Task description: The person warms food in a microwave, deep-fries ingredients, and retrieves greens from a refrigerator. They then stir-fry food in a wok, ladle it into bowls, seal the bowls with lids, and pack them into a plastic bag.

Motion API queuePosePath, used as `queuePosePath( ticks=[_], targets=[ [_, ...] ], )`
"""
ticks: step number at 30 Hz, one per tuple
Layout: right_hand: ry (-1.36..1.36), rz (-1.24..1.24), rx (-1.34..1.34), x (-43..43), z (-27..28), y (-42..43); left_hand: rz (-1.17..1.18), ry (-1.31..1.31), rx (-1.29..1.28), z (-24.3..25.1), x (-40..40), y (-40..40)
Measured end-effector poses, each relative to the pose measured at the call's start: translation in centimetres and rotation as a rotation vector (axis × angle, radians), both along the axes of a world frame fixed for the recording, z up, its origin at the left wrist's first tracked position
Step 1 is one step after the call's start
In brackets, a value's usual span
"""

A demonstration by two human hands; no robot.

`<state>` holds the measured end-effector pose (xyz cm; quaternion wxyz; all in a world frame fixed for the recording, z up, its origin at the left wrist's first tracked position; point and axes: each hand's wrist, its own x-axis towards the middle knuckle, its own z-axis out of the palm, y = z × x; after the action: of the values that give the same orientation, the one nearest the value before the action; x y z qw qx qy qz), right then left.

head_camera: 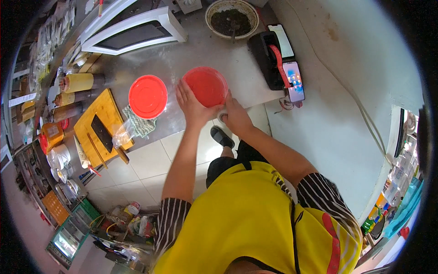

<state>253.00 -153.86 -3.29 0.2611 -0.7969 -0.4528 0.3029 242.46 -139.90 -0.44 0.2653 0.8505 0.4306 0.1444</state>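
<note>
Both hands are on a round red tub [207, 85] with a pale rim, over the front part of the steel counter [178, 58]. My left hand [192, 104] spreads along its left side, with the thumb reaching across the near edge. At the near right edge, my right hand [236, 114] has its fingers against the rim. Whether the tub rests on the counter or is slightly raised, I cannot tell. A round, bright red plastic lid [148, 97] lies to the left of the tub, by a grey-green knitted cloth [140, 125].
Left of the cloth, a cleaver [101, 133] lies on a wooden cutting board [116, 109], beside squeeze bottles [80, 83]. Behind stand a white-framed appliance door [133, 32] and a bowl of dark food [227, 22]. At right are a black case [267, 61] and two phones [295, 80], [282, 39].
</note>
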Motion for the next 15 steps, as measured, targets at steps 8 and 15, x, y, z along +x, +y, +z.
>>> queuePosePath(
  ticks=[8, 15],
  targets=[
    [-0.184, 0.326, -0.193, 8.4, 3.6, 5.5, -0.315, 0.194, 0.028, 3.2, -1.8, 3.9],
    [-0.006, 0.048, -0.101, 5.2, 2.2, -0.7, -0.282, 0.053, -0.006, 0.6, -1.0, 3.0]
  ],
)
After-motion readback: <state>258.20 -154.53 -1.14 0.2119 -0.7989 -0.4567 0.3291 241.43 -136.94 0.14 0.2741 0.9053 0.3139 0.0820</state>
